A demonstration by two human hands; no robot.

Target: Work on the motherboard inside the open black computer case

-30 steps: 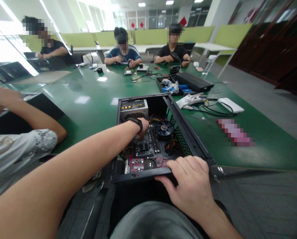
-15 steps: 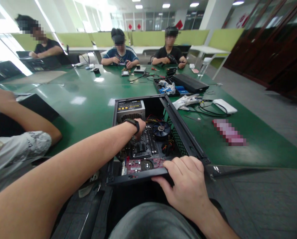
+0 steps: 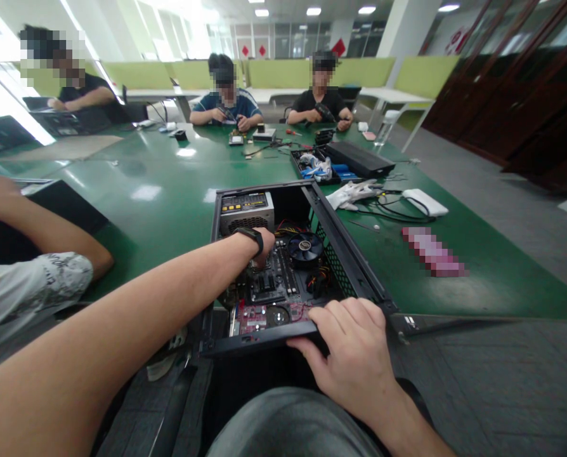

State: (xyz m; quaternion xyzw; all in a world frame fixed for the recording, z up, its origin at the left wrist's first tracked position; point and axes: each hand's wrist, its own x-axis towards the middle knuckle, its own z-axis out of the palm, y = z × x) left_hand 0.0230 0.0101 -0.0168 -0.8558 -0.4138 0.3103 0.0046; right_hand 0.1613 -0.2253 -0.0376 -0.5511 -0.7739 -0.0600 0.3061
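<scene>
An opened black computer case (image 3: pixel 259 346) lies on its side at the table's near edge, its front part jutting over. Inside sit a power supply (image 3: pixel 248 209), a motherboard (image 3: pixel 264 285), a round black fan (image 3: pixel 305 249) and a red expansion card (image 3: pixel 255 318). My left hand (image 3: pixel 266 244), with a dark band at the wrist, reaches into the case beside the power supply; its fingers are hidden behind the hand and wrist. My right hand (image 3: pixel 352 346) is closed around the near rim of the case, thumb below and fingers on top.
White gloves (image 3: pixel 352 194), cables, a white box-like device (image 3: pixel 425 203) and a blurred pink item (image 3: pixel 433 252) lie to the right. Behind the case is a tool box (image 3: pixel 319 168). Another person's arm (image 3: pixel 50 222) rests at left. Several people sit across the green table (image 3: pixel 169 166).
The whole view has shifted slightly, so everything appears a little further left. Both hands keep their places on and in the case.
</scene>
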